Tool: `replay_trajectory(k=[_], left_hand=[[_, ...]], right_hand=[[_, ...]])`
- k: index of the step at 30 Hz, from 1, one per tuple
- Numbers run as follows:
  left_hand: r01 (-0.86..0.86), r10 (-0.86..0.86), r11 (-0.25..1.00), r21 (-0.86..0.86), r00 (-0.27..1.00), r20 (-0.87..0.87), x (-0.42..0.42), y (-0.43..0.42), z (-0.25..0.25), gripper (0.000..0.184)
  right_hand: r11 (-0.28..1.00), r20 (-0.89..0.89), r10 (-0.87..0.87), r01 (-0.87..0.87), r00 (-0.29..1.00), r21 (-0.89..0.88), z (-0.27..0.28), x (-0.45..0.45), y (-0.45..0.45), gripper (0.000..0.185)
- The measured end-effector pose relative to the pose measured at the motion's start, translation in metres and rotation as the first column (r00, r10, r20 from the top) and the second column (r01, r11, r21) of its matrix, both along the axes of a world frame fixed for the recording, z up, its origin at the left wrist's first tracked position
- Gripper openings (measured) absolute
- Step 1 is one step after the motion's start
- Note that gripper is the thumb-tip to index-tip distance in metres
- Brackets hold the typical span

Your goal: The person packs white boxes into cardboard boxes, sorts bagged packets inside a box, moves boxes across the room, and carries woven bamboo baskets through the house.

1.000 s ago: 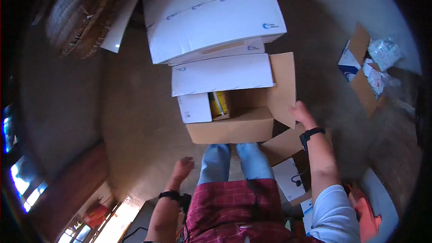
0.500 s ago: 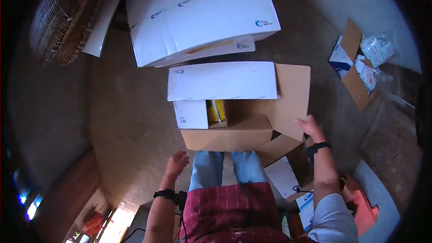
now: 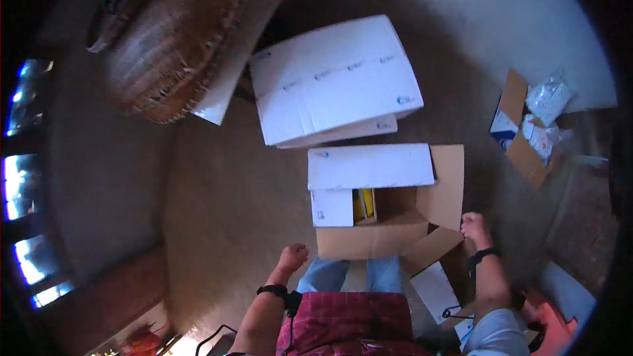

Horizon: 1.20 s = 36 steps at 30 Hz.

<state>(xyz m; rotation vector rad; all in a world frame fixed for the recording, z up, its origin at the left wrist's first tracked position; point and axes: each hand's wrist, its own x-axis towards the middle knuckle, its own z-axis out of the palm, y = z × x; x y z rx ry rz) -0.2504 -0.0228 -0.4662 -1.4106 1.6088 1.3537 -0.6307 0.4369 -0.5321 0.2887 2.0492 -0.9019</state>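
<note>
An open cardboard box (image 3: 372, 242) stands in front of my legs, its white back flap and left flap folded partly over the opening. Inside, at the left, a yellow item (image 3: 364, 204) shows. My right hand (image 3: 474, 226) is at the outer edge of the brown right flap (image 3: 446, 188), fingers curled; whether they pinch the flap is too small to tell. To the left of the box's front, my left hand (image 3: 293, 257) hangs in the air, holding nothing, its fingers loosely bent and apart.
Large white cartons (image 3: 336, 82) lie stacked behind the box. A woven basket (image 3: 171, 59) is at the upper left. A small open box (image 3: 508, 115) with plastic-wrapped packs (image 3: 548, 99) stands at the right. Another open carton (image 3: 435, 293) sits beside my right leg.
The view has shifted, so the boxes appear lower and smaller. The right flap was spread outward, with my right hand following its edge. My left hand stays empty.
</note>
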Motion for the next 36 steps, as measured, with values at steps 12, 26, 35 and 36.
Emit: replay_trajectory(k=[12,26,35,36], left_hand=[[-0.121,0.196,0.976,0.181,0.854,-0.483,0.035,-0.215,-0.003,0.029],[-0.61,0.618,0.772,0.179,0.656,-0.432,0.096,-0.47,0.131,0.025],[-0.368,0.324,0.926,0.08,0.672,-0.665,-0.025,-0.536,0.212,0.023],[-0.295,0.191,0.955,-0.013,0.649,-0.737,-0.028,-0.549,0.209,0.026]], right_hand=[[1.0,-0.05,0.001,-0.002,0.999,-0.021,0.089,0.136,-0.127,0.016],[0.907,-0.117,0.274,-0.297,0.954,-0.3,0.231,0.212,-0.503,0.024],[0.973,0.161,-0.125,0.153,0.979,-0.172,0.158,0.198,-0.401,0.021],[0.974,0.104,-0.172,0.185,0.98,-0.131,0.178,0.206,-0.402,0.022]])
